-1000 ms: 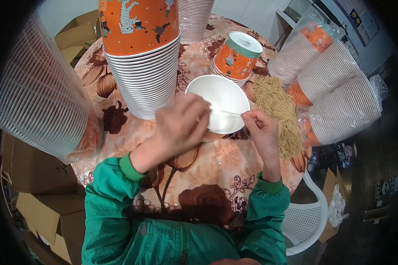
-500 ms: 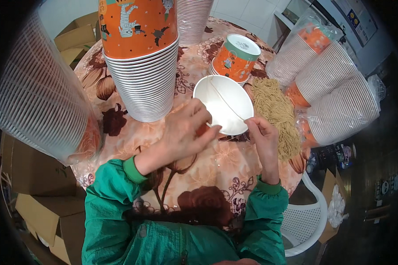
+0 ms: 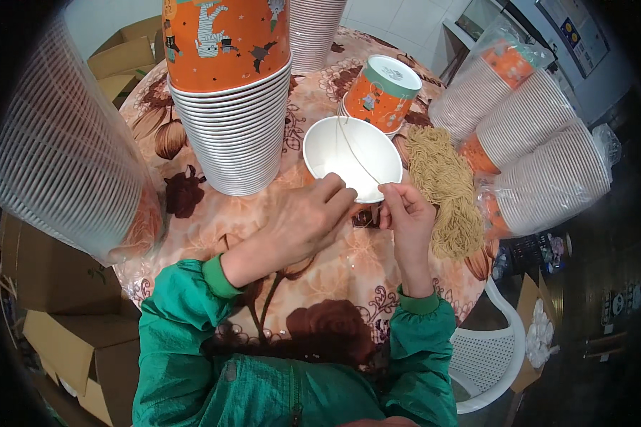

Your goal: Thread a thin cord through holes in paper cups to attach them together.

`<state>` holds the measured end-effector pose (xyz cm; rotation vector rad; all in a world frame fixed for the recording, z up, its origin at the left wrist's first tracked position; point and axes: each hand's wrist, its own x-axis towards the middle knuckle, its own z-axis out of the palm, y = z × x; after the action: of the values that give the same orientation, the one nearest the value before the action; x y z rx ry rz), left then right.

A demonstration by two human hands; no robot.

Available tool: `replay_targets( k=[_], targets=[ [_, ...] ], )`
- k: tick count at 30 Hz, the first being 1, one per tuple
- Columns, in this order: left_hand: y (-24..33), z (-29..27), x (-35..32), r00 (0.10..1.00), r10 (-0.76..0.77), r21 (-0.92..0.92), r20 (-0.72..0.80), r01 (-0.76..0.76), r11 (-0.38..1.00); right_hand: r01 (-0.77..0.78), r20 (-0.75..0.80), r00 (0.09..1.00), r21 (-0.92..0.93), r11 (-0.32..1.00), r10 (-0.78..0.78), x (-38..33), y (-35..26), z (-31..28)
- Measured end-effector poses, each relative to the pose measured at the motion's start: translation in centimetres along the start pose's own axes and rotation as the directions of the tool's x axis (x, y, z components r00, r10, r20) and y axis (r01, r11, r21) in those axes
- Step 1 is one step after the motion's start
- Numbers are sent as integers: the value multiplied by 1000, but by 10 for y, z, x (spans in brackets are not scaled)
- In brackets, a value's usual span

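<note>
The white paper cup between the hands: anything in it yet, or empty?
Empty: the white paper cup shows a bare white inside, crossed only by a thin string pinched by the right hand.

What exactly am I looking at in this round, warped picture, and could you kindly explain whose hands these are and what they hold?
It comes from a wide fisheye camera worn on a person's head, looking down, so edges bend. The green sleeves entering from below are the wearer's own. The left hand steadies a white paper bowl on a floral tablecloth. The right hand pinches a thin string running across the bowl. Around them stand a tall cup stack, an upside-down orange cup, a bundle of tan strings and bagged cup sleeves.
</note>
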<state>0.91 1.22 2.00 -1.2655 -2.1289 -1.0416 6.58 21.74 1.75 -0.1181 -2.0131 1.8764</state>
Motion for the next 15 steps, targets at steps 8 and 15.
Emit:
replay_targets(
  k=[8, 15],
  targets=[
    [-17, -6, 5, 997, -12, 45, -79, 16, 999, 71, -25, 997, 28, 997, -71, -9, 4, 11],
    [-19, -9, 2, 989, -54, 14, -136, 56, 998, 54, -28, 998, 77, 996, -52, -18, 13, 12]
  ],
)
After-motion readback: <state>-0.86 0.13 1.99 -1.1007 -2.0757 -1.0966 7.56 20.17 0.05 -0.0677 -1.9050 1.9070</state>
